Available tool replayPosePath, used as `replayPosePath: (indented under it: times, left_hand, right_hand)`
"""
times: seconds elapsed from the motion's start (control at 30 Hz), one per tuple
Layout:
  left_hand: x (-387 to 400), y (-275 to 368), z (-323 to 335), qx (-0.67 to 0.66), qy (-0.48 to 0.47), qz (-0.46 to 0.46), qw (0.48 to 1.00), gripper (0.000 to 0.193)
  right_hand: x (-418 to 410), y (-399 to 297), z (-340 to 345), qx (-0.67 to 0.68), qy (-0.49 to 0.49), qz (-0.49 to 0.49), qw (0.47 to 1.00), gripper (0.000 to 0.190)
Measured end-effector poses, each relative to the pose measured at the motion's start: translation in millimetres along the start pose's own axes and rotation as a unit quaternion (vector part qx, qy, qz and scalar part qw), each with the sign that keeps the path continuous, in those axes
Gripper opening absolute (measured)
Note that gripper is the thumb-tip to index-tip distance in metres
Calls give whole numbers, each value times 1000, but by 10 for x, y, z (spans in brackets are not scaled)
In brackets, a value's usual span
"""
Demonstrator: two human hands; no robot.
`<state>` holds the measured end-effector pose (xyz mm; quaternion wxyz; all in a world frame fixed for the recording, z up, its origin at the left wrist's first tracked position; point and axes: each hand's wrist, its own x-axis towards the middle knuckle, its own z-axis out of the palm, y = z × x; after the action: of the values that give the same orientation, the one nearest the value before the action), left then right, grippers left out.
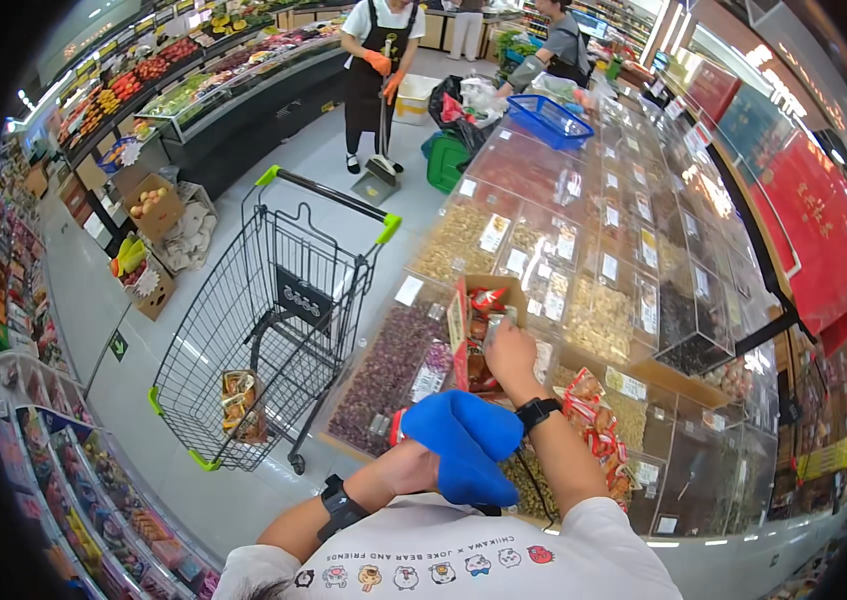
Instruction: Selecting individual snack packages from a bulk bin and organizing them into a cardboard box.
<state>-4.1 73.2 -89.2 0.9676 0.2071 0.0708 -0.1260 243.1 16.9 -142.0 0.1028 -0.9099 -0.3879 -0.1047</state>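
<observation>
My right hand (511,357), with a black wristband, reaches into an open cardboard box (458,330) on the clear lids of the bulk-food bins. Its fingers are closed about a small greyish packet (500,318). Red-and-brown snack packets (477,330) lie inside the box. My left hand (412,466) grips a bunched blue cloth (464,442), which hides its fingers. A bit of a red item (397,426) shows beside the cloth; its kind is unclear. To the right of my right forearm, several red-and-clear snack packets (597,424) lie in a heap on the bins.
A black wire shopping cart (266,315) with a few packets (242,405) inside stands at the left. Beyond it, a person (382,67) in orange gloves holds a broom and dustpan (377,178). A blue basket (549,121) sits at the display's far end, near another person (562,52).
</observation>
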Motion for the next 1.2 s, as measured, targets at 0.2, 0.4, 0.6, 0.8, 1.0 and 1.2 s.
replayPosePath:
  times: [0.2,0.4,0.6,0.8,1.0,1.2]
  left_hand:
    - [-5,138,-142,-147,25,47,988,54]
    - [19,162,-299,-218,-32,41,974,52]
    - [148,156,-150,-155,2,-7,988,59]
    - [446,121,110,-174,51,-17,983,63]
    - [856,-474,386,-46,32,-148,987,55]
    - [724,-1146,730,65,32,-286,955,46]
  right_hand:
    - [159,-237,93,13,-32,99,995,50]
    - [215,-78,10,300,0,175,938,28]
    - [-189,-95,-776,472,97,153,863,13]
    - [-1136,-535,-1699,328,191,-67,923,18]
    - [-2294,-388,-1760,150,127,-64,978,21]
    - [-3142,-393,-1910,135,95,-20,986,21]
